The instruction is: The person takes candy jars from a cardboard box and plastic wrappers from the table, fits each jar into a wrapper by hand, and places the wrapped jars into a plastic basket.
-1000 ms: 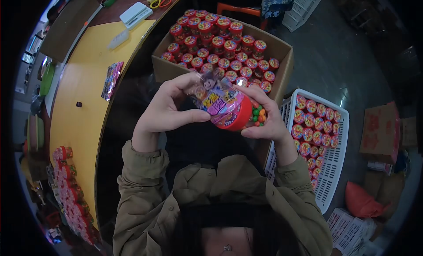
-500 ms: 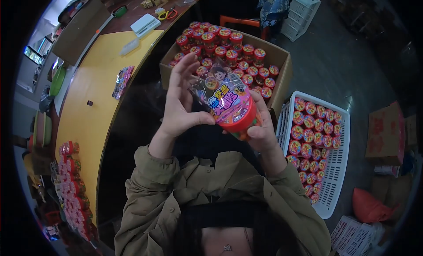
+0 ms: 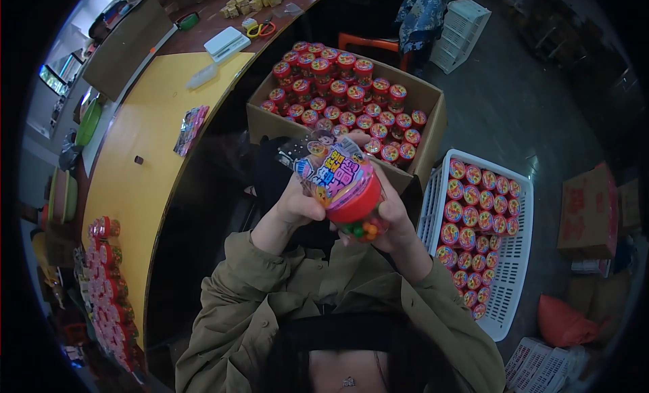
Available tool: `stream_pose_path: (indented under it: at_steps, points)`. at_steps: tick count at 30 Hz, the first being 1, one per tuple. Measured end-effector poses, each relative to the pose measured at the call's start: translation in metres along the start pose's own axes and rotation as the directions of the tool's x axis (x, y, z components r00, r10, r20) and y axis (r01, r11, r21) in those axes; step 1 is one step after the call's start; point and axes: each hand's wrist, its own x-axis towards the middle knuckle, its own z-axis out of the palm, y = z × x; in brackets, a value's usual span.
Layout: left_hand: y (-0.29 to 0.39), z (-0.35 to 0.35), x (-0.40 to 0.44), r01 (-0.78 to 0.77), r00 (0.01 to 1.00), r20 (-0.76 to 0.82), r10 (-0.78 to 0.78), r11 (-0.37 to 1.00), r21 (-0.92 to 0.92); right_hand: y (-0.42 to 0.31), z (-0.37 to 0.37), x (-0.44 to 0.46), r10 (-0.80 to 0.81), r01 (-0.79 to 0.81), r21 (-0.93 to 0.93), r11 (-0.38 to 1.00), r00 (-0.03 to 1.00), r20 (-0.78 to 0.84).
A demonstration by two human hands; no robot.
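A clear candy jar (image 3: 365,229) with a red lid is in front of my chest, tilted, with green, orange and red candies showing inside. My right hand (image 3: 395,220) is wrapped round its right side. Over the lid sits a printed plastic sleeve (image 3: 332,168), pink and purple with a cartoon figure, its clear end standing up past the lid. My left hand (image 3: 291,207) grips the sleeve's left edge, thumb in front and fingers hidden behind. Below and beyond the hands, a cardboard box (image 3: 433,136) holds many similar red-lidded jars.
A white plastic basket (image 3: 517,271) of jars stands at the right. On the yellow table (image 3: 128,190) lie a stack of printed sleeves (image 3: 190,130), a small dark object (image 3: 138,160) and rows of sleeved jars (image 3: 108,285). A white scale (image 3: 226,44) and scissors (image 3: 260,30) lie farther back.
Both hands have drawn the jar lower and closer to my body. My left hand, spread wide beside the sleeve before, has closed on its left edge. The sleeve stays over the lid.
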Motion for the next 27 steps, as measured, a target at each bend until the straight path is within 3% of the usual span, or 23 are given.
stream_pose_path:
  at_steps: [1,3,5,7,9,10,11,12,14,16,18,22,26,27]
  points:
    - [-0.003,-0.005,0.001,-0.003,0.999,0.05,0.004,1.0,-0.012,0.0,-0.003,-0.002,0.094,-0.106,0.111,0.988,0.99,0.1]
    - [-0.008,-0.013,0.001,-0.043,0.992,0.114,0.046,0.999,-0.021,0.001,0.003,-0.003,0.088,-0.096,0.098,0.991,0.993,0.082]
    - [-0.005,-0.006,-0.003,-0.015,0.998,0.055,0.015,1.0,0.003,0.004,0.008,-0.002,0.083,-0.089,0.089,0.992,0.994,0.064]
    - [-0.003,0.0,-0.004,-0.046,0.998,-0.041,0.05,0.994,0.102,0.005,0.012,0.001,-0.139,0.109,-0.2,0.974,0.98,-0.143]
    - [-0.003,-0.001,-0.005,-0.014,0.999,-0.043,0.018,0.995,0.097,0.003,0.013,-0.001,-0.158,0.111,-0.252,0.961,0.972,-0.175]
    - [-0.004,-0.002,-0.005,0.021,0.999,-0.044,-0.017,0.996,0.091,0.001,0.013,-0.002,-0.049,0.031,-0.141,0.989,0.991,-0.122]
    - [-0.01,-0.005,-0.004,-0.08,0.997,-0.009,0.081,0.993,0.088,-0.001,0.012,-0.004,0.055,-0.057,-0.034,0.998,0.997,-0.057]
    - [-0.016,-0.007,-0.003,-0.106,0.994,0.028,0.104,0.994,0.041,0.0,0.01,-0.005,0.055,-0.057,-0.034,0.998,0.997,-0.058]
    - [-0.022,-0.01,-0.003,-0.106,0.99,0.086,0.11,0.994,-0.04,0.003,0.005,-0.006,0.271,-0.279,0.306,0.91,0.96,0.07]
    - [-0.011,0.002,-0.008,-0.031,0.999,0.017,0.031,1.0,-0.001,-0.001,0.011,-0.006,0.225,-0.229,0.251,0.941,0.973,0.043]
    - [-0.003,0.011,-0.009,0.073,0.995,-0.075,-0.069,0.996,0.057,-0.005,0.015,-0.008,0.054,-0.054,0.001,0.999,0.993,-0.102]
    - [-0.013,0.006,-0.008,-0.08,0.994,-0.074,0.083,0.996,0.036,-0.001,0.017,-0.008,-0.055,0.047,-0.065,0.997,0.99,-0.126]
    - [-0.01,0.007,-0.01,0.0,0.995,-0.098,-0.001,1.0,-0.009,-0.002,0.016,-0.009,-0.116,0.082,-0.205,0.975,0.981,-0.157]
    - [-0.009,0.007,-0.011,0.032,0.99,-0.137,-0.024,0.998,0.052,-0.001,0.015,-0.009,-0.158,0.109,-0.268,0.957,0.972,-0.172]
